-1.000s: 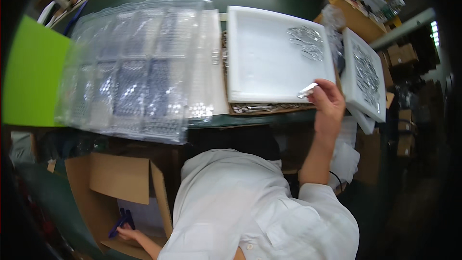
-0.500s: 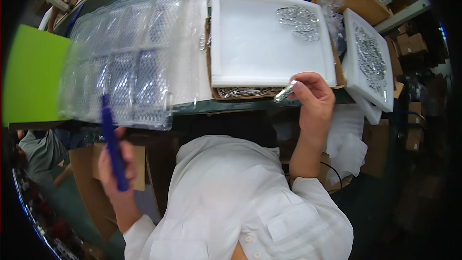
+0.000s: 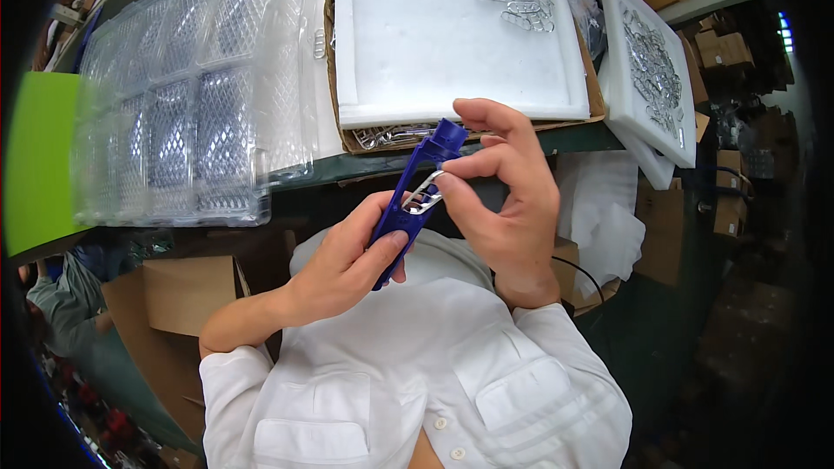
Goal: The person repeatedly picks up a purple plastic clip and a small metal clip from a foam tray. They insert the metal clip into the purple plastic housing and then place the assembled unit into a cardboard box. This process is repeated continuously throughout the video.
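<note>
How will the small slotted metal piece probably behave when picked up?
The metal piece is probably stiff: it looks straight, pinched by the right hand. Slotted and slim, it seems light; its shiny surface may be slippery.

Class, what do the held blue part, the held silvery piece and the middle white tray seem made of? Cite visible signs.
Blue part: probably rigid plastic with a low sheen, judging by its even colour. Silvery piece: likely shiny metal, given its bright glints, though coated plastic is possible. White tray: apparently matte foam, from its thick, soft-looking walls.
</note>
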Motion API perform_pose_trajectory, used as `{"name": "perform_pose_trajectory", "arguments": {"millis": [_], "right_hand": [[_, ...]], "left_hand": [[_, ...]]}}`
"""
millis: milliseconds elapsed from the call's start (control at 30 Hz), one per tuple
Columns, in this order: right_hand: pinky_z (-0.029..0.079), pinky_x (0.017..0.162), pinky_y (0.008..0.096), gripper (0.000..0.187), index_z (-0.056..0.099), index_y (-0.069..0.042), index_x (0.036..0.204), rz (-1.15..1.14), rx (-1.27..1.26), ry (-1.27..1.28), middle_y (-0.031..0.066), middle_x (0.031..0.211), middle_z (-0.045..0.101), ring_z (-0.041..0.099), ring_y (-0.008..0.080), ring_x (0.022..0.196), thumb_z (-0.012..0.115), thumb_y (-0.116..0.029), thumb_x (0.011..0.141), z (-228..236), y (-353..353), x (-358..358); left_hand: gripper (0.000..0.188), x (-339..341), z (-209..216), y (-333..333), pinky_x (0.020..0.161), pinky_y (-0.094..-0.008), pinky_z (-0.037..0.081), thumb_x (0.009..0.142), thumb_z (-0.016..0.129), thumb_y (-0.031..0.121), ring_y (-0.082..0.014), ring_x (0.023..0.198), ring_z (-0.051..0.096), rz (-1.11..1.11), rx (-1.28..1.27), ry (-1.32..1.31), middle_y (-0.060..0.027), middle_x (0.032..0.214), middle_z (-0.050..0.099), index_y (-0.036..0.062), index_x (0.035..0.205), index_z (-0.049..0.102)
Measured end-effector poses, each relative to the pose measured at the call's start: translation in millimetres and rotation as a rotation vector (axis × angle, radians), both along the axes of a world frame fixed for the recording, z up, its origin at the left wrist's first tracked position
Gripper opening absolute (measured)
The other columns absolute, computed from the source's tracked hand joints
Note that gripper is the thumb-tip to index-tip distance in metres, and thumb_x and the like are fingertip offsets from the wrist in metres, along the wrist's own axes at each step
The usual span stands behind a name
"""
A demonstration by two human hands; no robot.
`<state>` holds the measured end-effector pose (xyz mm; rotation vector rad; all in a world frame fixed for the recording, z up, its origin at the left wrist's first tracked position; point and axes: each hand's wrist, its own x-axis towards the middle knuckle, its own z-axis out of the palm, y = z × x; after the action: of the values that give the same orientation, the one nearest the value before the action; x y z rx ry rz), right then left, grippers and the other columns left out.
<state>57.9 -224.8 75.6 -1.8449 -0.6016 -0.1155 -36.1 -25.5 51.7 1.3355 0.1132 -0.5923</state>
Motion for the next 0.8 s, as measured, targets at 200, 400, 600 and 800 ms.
{"name": "perform_pose_trajectory", "arguments": {"millis": [200, 400, 600, 800], "right_hand": [[0.053, 0.098, 0.0378, 0.013, 0.070, 0.002, 0.085, -0.015, -0.119, -0.037, 0.0224, 0.134, 0.064, 0.067, 0.0312, 0.116, 0.077, 0.009, 0.076, -12.2, 9.1, -1.1], [0.054, 0.094, 0.0378, 0.013, 0.068, 0.001, 0.083, -0.033, -0.190, -0.111, 0.0226, 0.132, 0.065, 0.068, 0.0323, 0.112, 0.077, 0.008, 0.076, -14.0, 16.0, 0.4], [0.057, 0.088, 0.0396, 0.016, 0.066, 0.000, 0.083, -0.097, -0.309, -0.233, 0.0219, 0.128, 0.067, 0.068, 0.0347, 0.110, 0.078, 0.007, 0.076, -16.7, 22.0, -4.1], [0.057, 0.075, 0.0413, 0.020, 0.063, -0.003, 0.081, -0.022, -0.247, -0.295, 0.0194, 0.124, 0.067, 0.067, 0.0352, 0.101, 0.080, 0.001, 0.073, -38.9, 18.6, 7.0]], "left_hand": [[0.034, 2.2, -1.1, 2.4, 0.065, -0.0231, 0.051, 0.111, 0.045, 0.007, -0.0071, 0.077, 0.062, 0.048, -0.055, 0.023, -0.0046, 0.102, 0.066, 0.0026, 0.144, 0.048], [0.036, 1.5, -9.8, 3.2, 0.064, -0.0230, 0.050, 0.111, 0.045, 0.005, -0.0069, 0.074, 0.059, 0.089, -0.086, -0.001, -0.0056, 0.101, 0.066, 0.0016, 0.147, 0.047], [0.040, 3.0, -16.7, 2.9, 0.061, -0.0232, 0.048, 0.110, 0.045, 0.004, -0.0059, 0.070, 0.056, 0.120, -0.101, -0.039, -0.0037, 0.098, 0.065, 0.0019, 0.149, 0.047], [0.041, 2.9, -21.9, 2.6, 0.057, -0.0237, 0.046, 0.108, 0.049, 0.005, -0.0061, 0.065, 0.054, 0.122, -0.071, -0.053, -0.0034, 0.093, 0.065, 0.0009, 0.149, 0.048]]}}
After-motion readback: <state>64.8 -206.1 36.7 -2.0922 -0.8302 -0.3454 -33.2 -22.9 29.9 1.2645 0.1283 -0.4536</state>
